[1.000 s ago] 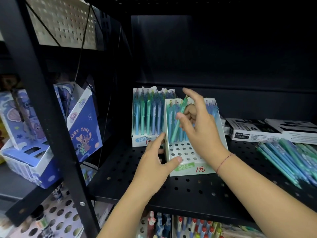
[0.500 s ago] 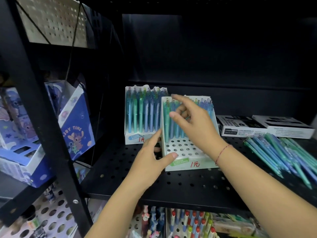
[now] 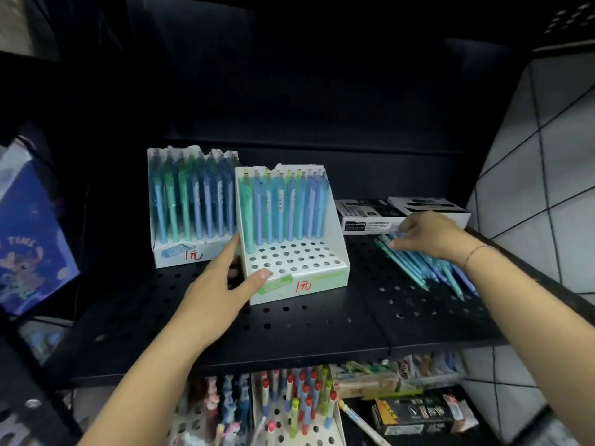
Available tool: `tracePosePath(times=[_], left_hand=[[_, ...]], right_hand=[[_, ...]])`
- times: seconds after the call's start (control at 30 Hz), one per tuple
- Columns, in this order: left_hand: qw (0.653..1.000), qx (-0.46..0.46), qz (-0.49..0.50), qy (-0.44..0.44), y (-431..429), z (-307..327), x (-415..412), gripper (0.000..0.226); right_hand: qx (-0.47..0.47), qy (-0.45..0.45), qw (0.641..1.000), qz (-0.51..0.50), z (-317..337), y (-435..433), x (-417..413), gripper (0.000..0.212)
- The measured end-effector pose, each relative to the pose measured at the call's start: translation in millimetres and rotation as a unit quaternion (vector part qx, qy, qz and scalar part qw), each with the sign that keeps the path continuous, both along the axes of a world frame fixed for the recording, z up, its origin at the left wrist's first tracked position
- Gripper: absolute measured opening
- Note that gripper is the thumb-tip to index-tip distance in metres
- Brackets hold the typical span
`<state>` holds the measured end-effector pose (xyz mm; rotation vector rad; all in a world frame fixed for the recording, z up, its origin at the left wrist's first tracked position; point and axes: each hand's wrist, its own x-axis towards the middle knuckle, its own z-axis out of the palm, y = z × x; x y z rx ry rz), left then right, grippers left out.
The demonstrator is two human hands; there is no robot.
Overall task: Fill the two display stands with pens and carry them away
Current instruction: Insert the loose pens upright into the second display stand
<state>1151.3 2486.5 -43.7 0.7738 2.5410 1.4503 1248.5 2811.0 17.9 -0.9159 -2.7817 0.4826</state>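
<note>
Clamping near-left corner of front display stand (image 3: 299, 263) with left hand (image 3: 219, 291), thumb on top, fingers along side wall; filled at back rows, bare at holes nearest thumb. Just beyond left fingertips: rear display stand (image 3: 175, 252), full. Curling right hand (image 3: 428, 233) over loose pens (image 3: 418, 268) on shelf (image 3: 322, 323); cannot tell if any pinched. Likely light, stiff, slick, quick to roll: best pinched mid-barrel, few at once. As for stands, thin card, tippy when loaded: best held low, both sides. Red "1元" on both fronts; green label (image 3: 277, 284) beside left thumb too blurred.
</note>
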Motion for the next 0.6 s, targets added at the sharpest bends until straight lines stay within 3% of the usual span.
tracePosePath(times=[0.13,0.23,0.4,0.6], left_hand=[[1.000,-0.003,0.001,0.001,0,-1,0,0.083],[1.000,0.002,-0.002,-0.003,-1,-1,0,0.082],[1.000,0.014,-0.007,-0.009,-2,-2,-2,0.082],[1.000,0.020,-0.007,-0.014,-2,-1,-1,0.082]], right_hand=[[0.032,-0.029,0.999,-0.014,-8,1,-1,0.075],[0.056,-0.076,0.996,0.002,-14,-4,-6,0.076],[0.051,-0.119,0.992,0.005,-10,-10,-16,0.068],[-0.031,-0.175,0.983,0.041,-1,-8,-29,0.049]])
